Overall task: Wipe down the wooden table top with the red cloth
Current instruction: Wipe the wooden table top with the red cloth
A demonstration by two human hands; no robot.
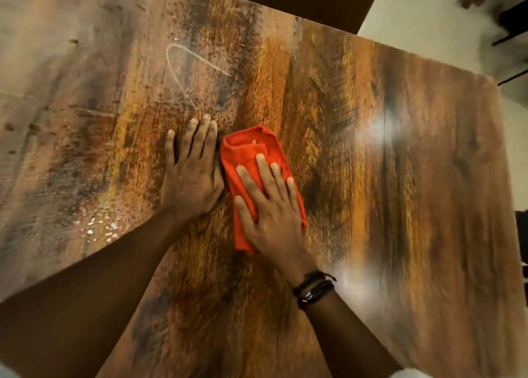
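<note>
The red cloth [251,149] lies folded into a long pad near the middle of the wooden table top [400,177], its length running from near to far. The right hand [274,214] lies flat on the near half of it, palm down. Its fingers [264,169] are straight and slightly spread, pointing away toward the far edge, and nothing is clutched: the hand simply presses the cloth against the wood. The cloth's far end and a strip along its left side show beyond the hand.

Just to the left, the left hand [191,177] lies palm down on the bare wood, fingers [200,137] straight and close together, gripping nothing. Its thumb side sits right against the cloth's left edge. Both forearms reach in from the near side, the left one at a strong slant. Dark bracelets [314,290] circle the right wrist.

Further out, a pale looping scratch mark [183,63] shows on the wood beyond the left hand. Bright patches of glare [380,126] sit on the surface to the right of the cloth. Past the far edge stands a dark brown panel [308,0], with pale floor [414,14] beside it.
</note>
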